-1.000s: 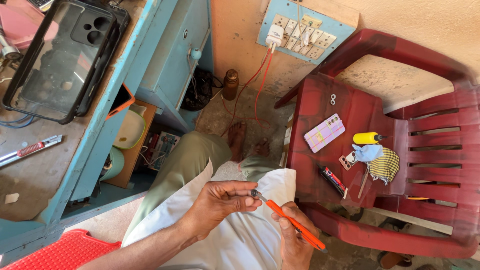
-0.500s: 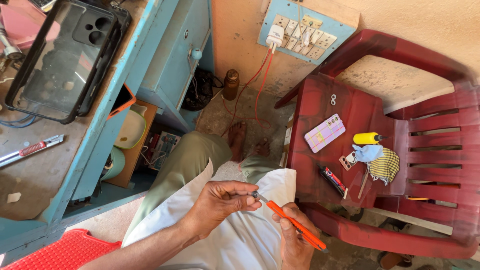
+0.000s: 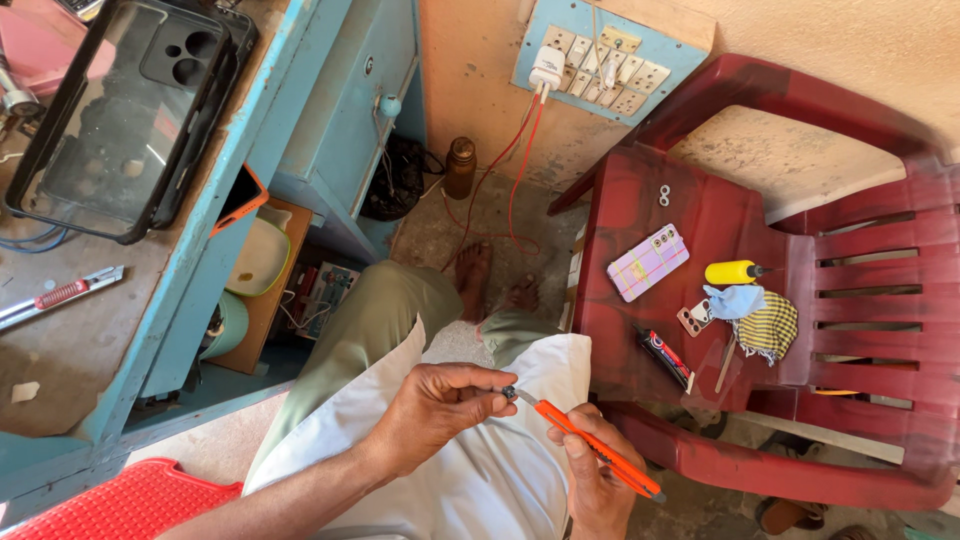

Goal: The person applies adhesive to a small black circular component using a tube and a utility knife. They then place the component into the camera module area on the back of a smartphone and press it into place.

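We see the left hand over the lap, its grip closed: thumb and fingertips pinch a small dark part, too small for us to identify further. The right hand, lower and to the right, is wrapped shut around an orange utility knife. The knife's long axis runs diagonally, from the butt at lower right, beyond the right hand, up to the blade end at upper left, and the tip meets the small dark part at the left fingertips. Both hands work above the white cloth that covers the lap, with the olive trouser legs stretching away toward the bare feet on the floor. To the right, close beside the knee, stands a red plastic chair; its seat carries a pink phone case, a yellow bottle, a light blue cloth, a checked cloth and a dark tube. To the left, the blue edge of the worktop bounds the space, with a black phone case and a second cutter lying on it. Between worktop and chair we note a narrow open strip of floor, crossed by red wires that drop from a socket board on the wall.
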